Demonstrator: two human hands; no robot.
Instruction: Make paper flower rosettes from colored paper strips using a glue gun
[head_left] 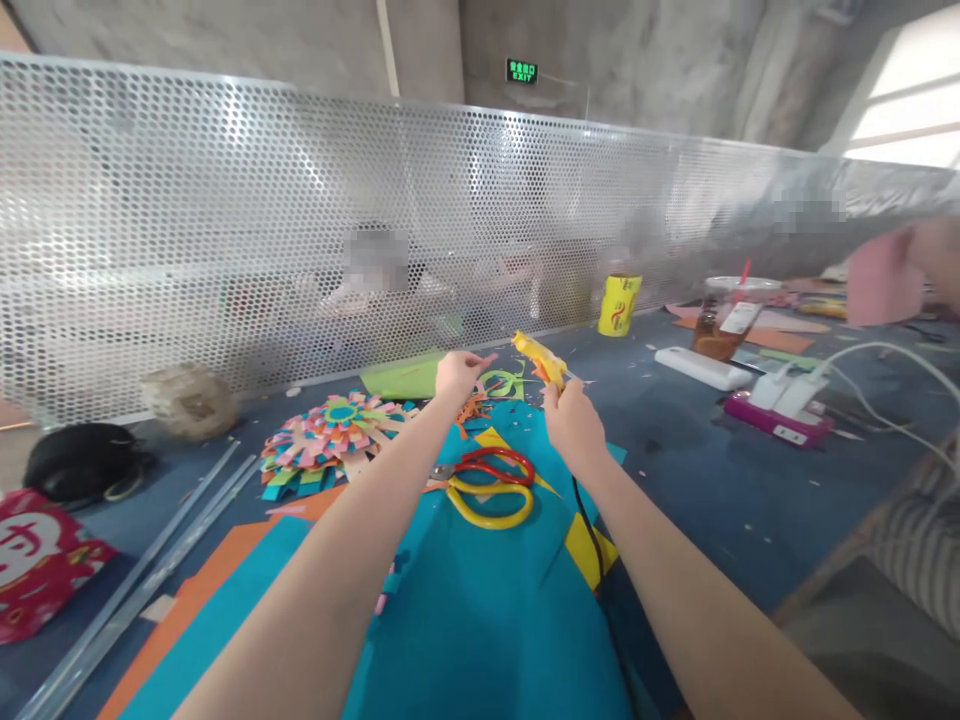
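A yellow hot glue gun [536, 355] is gripped in my right hand [576, 425], its nozzle pointing to the left; a black cord hangs below the wrist. My left hand [457, 375] is closed, pinching a small pink strip [489, 360] just left of the nozzle and apart from it. Below both hands, scissors [491, 515] with red and yellow handles lie on blue sheets [487, 610]. A layered, fringed paper flower [341, 415] in pink, blue, green and orange rests beyond my left forearm. Green cut scraps [506, 382] lie between the hands.
A perforated metal screen [300, 220] runs along the far edge. To the right are a yellow can [619, 305], a drink cup [724, 325], a white bar [701, 369] and a purple power strip [776, 420]. Clear glue sticks [150, 570] and a black pouch [82, 462] lie left.
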